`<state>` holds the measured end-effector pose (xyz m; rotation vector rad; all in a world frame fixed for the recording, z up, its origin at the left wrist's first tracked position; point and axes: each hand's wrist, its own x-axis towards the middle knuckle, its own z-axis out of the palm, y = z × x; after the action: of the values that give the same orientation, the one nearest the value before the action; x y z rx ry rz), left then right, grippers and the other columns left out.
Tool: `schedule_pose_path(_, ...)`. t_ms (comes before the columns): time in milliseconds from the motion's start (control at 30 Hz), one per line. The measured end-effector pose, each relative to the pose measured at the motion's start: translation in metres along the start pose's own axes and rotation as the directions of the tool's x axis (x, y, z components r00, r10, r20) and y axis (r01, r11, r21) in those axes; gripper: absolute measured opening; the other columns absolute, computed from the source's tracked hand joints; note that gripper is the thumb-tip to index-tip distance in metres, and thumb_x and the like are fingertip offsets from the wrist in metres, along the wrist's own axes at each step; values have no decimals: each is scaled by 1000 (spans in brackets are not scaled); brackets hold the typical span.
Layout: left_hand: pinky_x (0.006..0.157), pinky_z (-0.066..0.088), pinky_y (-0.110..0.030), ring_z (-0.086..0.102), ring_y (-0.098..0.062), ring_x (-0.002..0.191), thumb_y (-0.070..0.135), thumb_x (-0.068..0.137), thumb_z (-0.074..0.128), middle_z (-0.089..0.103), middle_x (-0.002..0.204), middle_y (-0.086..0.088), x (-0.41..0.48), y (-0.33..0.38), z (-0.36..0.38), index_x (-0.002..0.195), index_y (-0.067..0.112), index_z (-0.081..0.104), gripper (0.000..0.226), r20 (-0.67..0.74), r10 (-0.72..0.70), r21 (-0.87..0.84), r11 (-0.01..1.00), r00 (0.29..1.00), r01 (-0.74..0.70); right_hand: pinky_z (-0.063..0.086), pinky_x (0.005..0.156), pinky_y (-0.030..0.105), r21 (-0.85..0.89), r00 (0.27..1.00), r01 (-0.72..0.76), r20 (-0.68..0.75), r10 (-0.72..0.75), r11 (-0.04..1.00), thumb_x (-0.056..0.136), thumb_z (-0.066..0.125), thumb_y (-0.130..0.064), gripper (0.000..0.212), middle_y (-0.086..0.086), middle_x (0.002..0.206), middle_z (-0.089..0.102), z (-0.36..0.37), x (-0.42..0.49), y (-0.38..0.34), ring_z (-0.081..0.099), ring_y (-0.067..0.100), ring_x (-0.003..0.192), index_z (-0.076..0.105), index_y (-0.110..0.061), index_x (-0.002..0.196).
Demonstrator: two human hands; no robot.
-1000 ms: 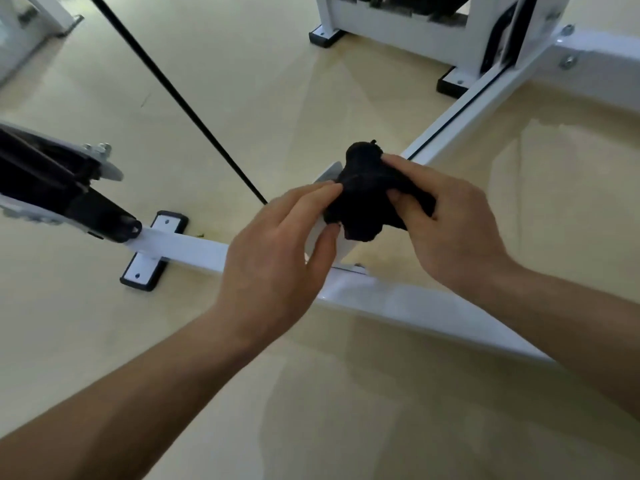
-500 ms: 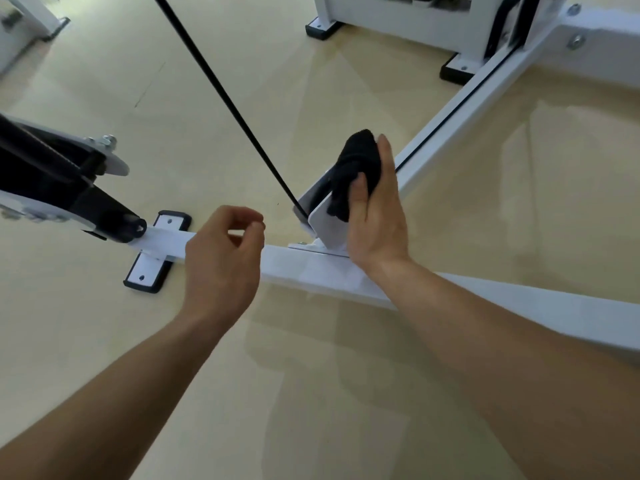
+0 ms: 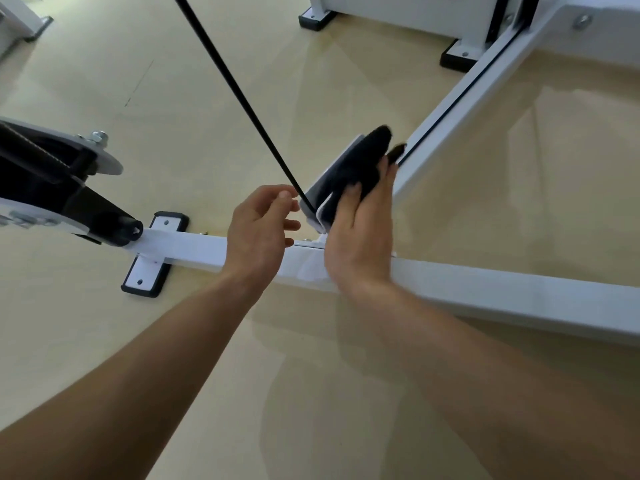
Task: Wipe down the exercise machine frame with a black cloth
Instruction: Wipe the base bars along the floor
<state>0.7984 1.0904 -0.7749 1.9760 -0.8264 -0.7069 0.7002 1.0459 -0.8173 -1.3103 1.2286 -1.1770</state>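
Black cloth (image 3: 360, 171) sits under right hand (image 3: 362, 233) fingers, against bracket (image 3: 323, 183).

no legible text, brand or number, grey marks (image 3: 26, 221) on white plate (image 3: 59, 220) blurred

A bunched black cloth (image 3: 360, 168) lies pressed against an upright bracket of the white painted metal machine frame (image 3: 485, 292), which sits on the floor.

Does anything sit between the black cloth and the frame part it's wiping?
Nothing visible. The right hand presses the black cloth straight onto the white bracket; the black cable comes down on its other side.
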Motion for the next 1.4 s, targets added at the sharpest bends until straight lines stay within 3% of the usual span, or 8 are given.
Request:
schedule_pose_path(100,71,56,-30,71,-17,85,29,100,50,73,100,3,2,-3,2,104,24,69,21,21,16,25,1000,1000,-16,29,117,38,57,995,-52,-85,56,997,105,25,-33,54,3,159,34,-1,24,3,31,20,147,26,-13,155)
schedule_pose_path(267,77,59,-40,70,-11,82,28,100,50,72,97,7,4,1,2,103,23,69,20,23,56,97,994,998,-58,30,93,11,-14,990,-141,-16,141,990,107,28,-28,50,1,152,44,-3,1,22,47,21,133,23,-19,156)
schedule_pose_path(533,83,57,-50,70,-16,88,30,105,44,73,98,6,-4,-2,1,105,21,68,26,47,135,177,974,990,-142,23,122,41,14,988,131,78,-131,991,105,31,-21,60,6,167,7,-5,-21,7,11,16,154,7,-8,159)
schedule_pose_path(700,79,58,-41,69,-10,83,28,105,45,71,96,11,-5,-11,-6,100,24,66,22,41,172,198,964,984,-176,36,114,35,6,995,-48,91,47,999,104,32,-12,59,0,161,28,-5,-21,23,36,17,144,10,-16,159)
schedule_pose_path(833,81,58,-45,69,-13,85,27,105,44,71,97,10,-6,-17,-10,103,23,67,24,50,154,202,966,987,-160,37,77,17,-127,965,-240,74,250,963,104,34,-18,45,5,131,60,3,-39,13,59,23,112,33,-14,149)
schedule_pose_path(1100,83,57,-51,69,-15,86,29,103,45,71,95,9,-1,-22,-5,98,25,66,23,75,134,235,961,988,-148,36,58,2,-115,925,-329,157,345,937,106,39,-30,27,-15,83,56,-7,-60,-19,52,-2,69,53,-17,125)
schedule_pose_path(1267,83,57,-48,69,-11,86,33,103,43,71,98,12,-1,-26,-8,103,26,67,24,69,130,244,959,989,-143,34,72,18,-54,912,-396,91,399,917,107,35,-30,32,2,113,67,-10,-40,-19,62,21,101,48,-16,133)
schedule_pose_path(1400,83,58,-45,69,-8,85,31,104,44,71,97,13,-6,-30,-15,107,26,67,24,62,119,245,961,991,-131,31,62,18,-156,937,-294,147,317,943,106,37,-27,29,-5,93,60,-5,-63,-18,58,18,86,51,-15,129)
